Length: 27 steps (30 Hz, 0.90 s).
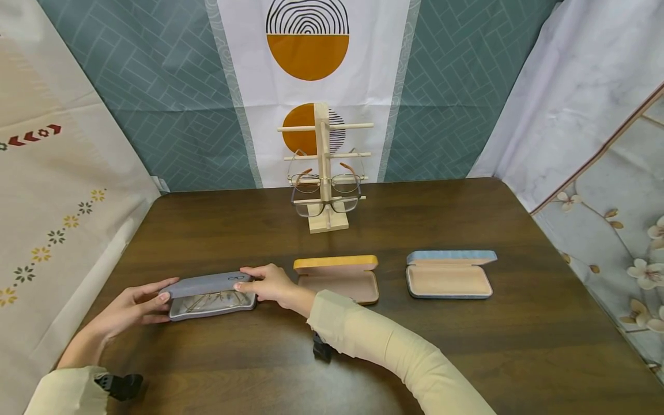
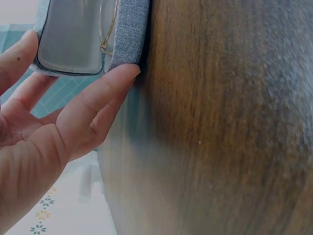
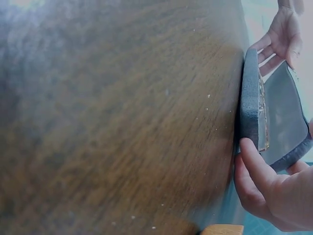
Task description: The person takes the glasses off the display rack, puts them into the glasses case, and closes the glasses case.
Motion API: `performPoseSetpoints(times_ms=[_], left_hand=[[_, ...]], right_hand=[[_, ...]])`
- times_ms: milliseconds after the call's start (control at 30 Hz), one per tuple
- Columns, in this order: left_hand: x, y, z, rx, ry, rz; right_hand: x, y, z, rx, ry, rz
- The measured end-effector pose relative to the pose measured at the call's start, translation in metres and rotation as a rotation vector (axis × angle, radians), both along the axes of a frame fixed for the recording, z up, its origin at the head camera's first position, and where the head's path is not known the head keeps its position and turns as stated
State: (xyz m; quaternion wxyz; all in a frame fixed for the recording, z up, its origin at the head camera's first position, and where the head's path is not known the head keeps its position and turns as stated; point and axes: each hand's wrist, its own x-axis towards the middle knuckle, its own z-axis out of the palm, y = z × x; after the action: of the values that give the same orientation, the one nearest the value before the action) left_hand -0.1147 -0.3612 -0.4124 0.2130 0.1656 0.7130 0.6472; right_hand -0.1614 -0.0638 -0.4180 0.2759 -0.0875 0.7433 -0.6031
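Observation:
A grey eyeglass case (image 1: 204, 283) lies on the table at the left, its lid partly raised. Inside rests a pair of thin gold-framed glasses (image 1: 217, 300); a gold rim or temple (image 2: 113, 24) shows in the left wrist view. My left hand (image 1: 124, 310) grips the case's left end, with the thumb at the lid and other fingers against the base. At the right end my right hand (image 1: 275, 286) holds the case, and in the right wrist view its fingers (image 3: 257, 166) touch both base and lid.
An open yellow case (image 1: 336, 263) stands right of the grey one, partly behind my right forearm. Further right is an open blue case (image 1: 450, 280). A wooden display stand (image 1: 324, 167) at the back carries two pairs of glasses (image 1: 344, 206).

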Motion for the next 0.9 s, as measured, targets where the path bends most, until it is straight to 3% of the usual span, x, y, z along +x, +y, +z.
performPoseSetpoints(times_ms=[667,900], left_hand=[[0.0021,-0.0003,-0.0028,-0.108,0.022,0.086],[0.0024,-0.0006,-0.0031,-0.124,0.043,0.083]], right_hand=[[0.0019,0.0009,0.0021,-0.026,-0.038,0.004],[0.0008,0.0006,0.0025,-0.026,-0.029,-0.001]])
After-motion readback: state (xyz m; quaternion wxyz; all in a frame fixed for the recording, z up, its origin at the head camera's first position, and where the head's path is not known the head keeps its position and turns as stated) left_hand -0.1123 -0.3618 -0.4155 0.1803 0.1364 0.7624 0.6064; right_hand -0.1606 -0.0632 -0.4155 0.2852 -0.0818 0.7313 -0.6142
